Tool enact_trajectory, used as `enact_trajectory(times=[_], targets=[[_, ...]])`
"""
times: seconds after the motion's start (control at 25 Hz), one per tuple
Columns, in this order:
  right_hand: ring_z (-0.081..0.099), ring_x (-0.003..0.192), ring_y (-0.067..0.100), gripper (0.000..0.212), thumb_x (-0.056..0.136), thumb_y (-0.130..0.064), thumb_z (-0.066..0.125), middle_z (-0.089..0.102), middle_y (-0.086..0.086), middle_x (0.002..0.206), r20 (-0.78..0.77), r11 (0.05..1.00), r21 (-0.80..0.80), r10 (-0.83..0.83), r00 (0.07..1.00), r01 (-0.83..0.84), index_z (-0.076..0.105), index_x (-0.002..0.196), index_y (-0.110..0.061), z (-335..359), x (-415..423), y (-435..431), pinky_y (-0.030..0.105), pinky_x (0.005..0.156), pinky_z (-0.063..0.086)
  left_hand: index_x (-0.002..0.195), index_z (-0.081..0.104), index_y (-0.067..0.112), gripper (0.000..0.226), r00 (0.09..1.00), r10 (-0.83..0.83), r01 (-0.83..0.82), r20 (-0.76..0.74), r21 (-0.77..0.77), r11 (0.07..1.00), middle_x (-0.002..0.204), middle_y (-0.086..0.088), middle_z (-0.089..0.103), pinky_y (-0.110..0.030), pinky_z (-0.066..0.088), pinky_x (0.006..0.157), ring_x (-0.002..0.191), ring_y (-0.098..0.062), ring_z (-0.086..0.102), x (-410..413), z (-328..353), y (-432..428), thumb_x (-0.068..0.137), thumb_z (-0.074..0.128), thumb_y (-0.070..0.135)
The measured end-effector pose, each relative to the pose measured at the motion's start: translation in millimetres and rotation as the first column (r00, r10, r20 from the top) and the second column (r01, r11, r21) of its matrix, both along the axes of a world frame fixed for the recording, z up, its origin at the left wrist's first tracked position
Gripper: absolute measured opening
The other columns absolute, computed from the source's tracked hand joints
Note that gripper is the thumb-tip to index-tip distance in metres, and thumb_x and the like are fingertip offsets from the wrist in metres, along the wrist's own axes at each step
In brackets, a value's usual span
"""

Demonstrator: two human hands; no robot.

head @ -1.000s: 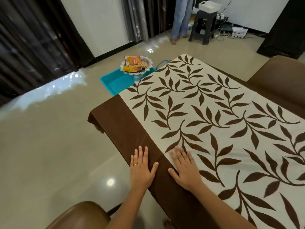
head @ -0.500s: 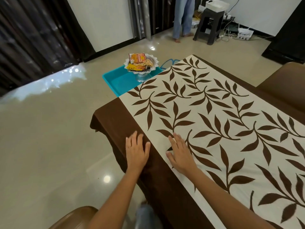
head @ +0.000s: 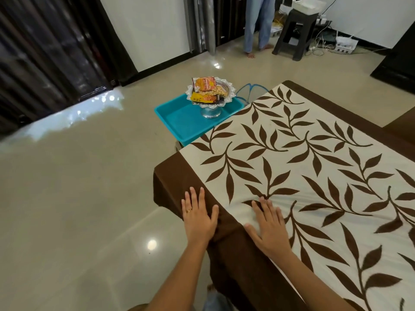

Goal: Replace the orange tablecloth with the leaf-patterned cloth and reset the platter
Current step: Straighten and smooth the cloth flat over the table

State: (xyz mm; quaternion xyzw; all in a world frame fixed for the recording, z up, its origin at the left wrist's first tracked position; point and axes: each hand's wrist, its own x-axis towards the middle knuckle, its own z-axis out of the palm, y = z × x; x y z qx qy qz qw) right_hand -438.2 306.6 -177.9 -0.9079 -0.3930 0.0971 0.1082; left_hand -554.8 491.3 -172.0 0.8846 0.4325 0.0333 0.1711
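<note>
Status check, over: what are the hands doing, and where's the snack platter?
Left hand and right hand flat, open, on the leaf-patterned cloth. Platter not yet reset: stands in teal tray, off the cloth. Nothing seen in the way.

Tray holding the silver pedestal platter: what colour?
Plain teal blue; the rectangular plastic tray shows clearly in the head view.

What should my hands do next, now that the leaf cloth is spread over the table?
Probably lift both hands and reach for the platter. The leaf-patterned cloth looks flat under the left hand and right hand, and the platter stands in the teal tray, not yet on the cloth.
</note>
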Motion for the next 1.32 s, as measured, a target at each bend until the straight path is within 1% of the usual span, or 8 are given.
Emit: enact_trajectory(times=[0.16,0.32,0.44,0.56,0.64,0.76,1.16,1.32], targets=[[0.007,0.149,0.024,0.07,0.092,-0.061,0.029,0.028,0.011,0.156,-0.049,0.991,0.111,-0.066,0.997,0.071,0.036,0.146,-0.017,11,-1,22,0.041,0.12,0.006,0.154,0.001,0.026,0.072,1.0,0.0,-0.001,-0.016,-0.009,1.0,0.163,-0.004,-0.002,-0.036,-0.019,0.117,0.149,-0.021,-0.011,-22,2,-7,0.094,0.018,0.064],[-0.015,0.148,0.021,0.069,0.097,-0.053,0.037,0.0,0.005,0.162,-0.085,0.995,0.034,-0.095,0.992,0.098,0.013,0.154,-0.022,16,7,55,0.042,0.12,-0.006,0.152,0.027,0.022,0.076,0.999,-0.047,0.047,0.025,-0.011,0.999,0.159,-0.011,0.022,-0.037,-0.015,0.119,0.149,-0.028,0.011,-39,5,-1,0.092,0.016,0.068],[-0.02,0.147,0.022,0.072,0.096,-0.061,0.023,-0.011,0.003,0.162,-0.027,0.993,-0.108,-0.05,0.998,0.047,-0.002,0.154,-0.026,11,8,58,0.045,0.121,-0.007,0.136,0.05,0.017,0.065,0.991,-0.086,0.082,0.106,0.041,0.996,0.143,-0.012,0.047,-0.046,0.007,0.121,0.139,-0.028,0.035,-22,12,39,0.094,0.027,0.061],[-0.005,0.149,0.025,0.073,0.095,-0.061,0.025,0.003,0.006,0.162,0.018,0.995,-0.043,-0.094,0.995,0.094,0.012,0.155,-0.021,12,16,50,0.048,0.121,0.001,0.151,0.027,0.021,0.065,0.988,-0.152,0.15,0.018,0.083,0.985,0.16,-0.009,0.018,-0.041,-0.002,0.121,0.149,-0.027,0.01,5,13,107,0.097,0.03,0.056],[0.006,0.148,0.033,0.075,0.093,-0.062,0.026,0.01,0.013,0.161,0.115,0.938,-0.022,-0.342,0.933,0.346,0.018,0.153,-0.017,12,36,29,0.053,0.118,0.004,0.155,0.007,0.025,0.073,0.986,-0.161,0.164,-0.05,0.055,0.985,0.163,-0.006,0.0,-0.04,-0.006,0.12,0.149,-0.025,-0.005,18,9,147,0.095,0.026,0.062],[-0.001,0.147,0.039,0.089,0.085,-0.073,0.014,0.002,0.02,0.16,0.058,0.78,-0.067,-0.62,0.783,0.623,0.01,0.154,-0.017,12,65,-4,0.059,0.117,0.001,0.155,0.001,0.023,0.082,0.989,-0.122,0.125,-0.088,0.03,0.992,0.163,-0.006,0.0,-0.041,-0.004,0.121,0.15,-0.025,-0.003,24,-1,173,0.091,0.023,0.069],[-0.008,0.147,0.037,0.092,0.083,-0.077,0.012,-0.004,0.019,0.16,-0.001,0.78,-0.141,-0.616,0.788,0.61,0.0,0.154,-0.021,4,83,-8,0.061,0.116,-0.003,0.155,0.005,0.014,0.084,0.99,-0.053,0.062,-0.13,0.066,0.996,0.163,-0.01,0.002,-0.039,-0.017,0.115,0.15,-0.027,-0.001,1,1,157,0.093,0.026,0.067],[-0.017,0.146,0.032,0.092,0.085,-0.078,0.013,-0.011,0.018,0.16,-0.063,0.847,-0.136,-0.525,0.849,0.514,-0.006,0.154,-0.021,8,66,-11,0.054,0.115,-0.011,0.152,0.017,0.008,0.081,0.995,0.071,-0.067,-0.072,0.057,0.996,0.16,-0.017,0.012,-0.05,-0.004,0.12,0.149,-0.033,0.004,40,19,127,0.094,0.028,0.063]])
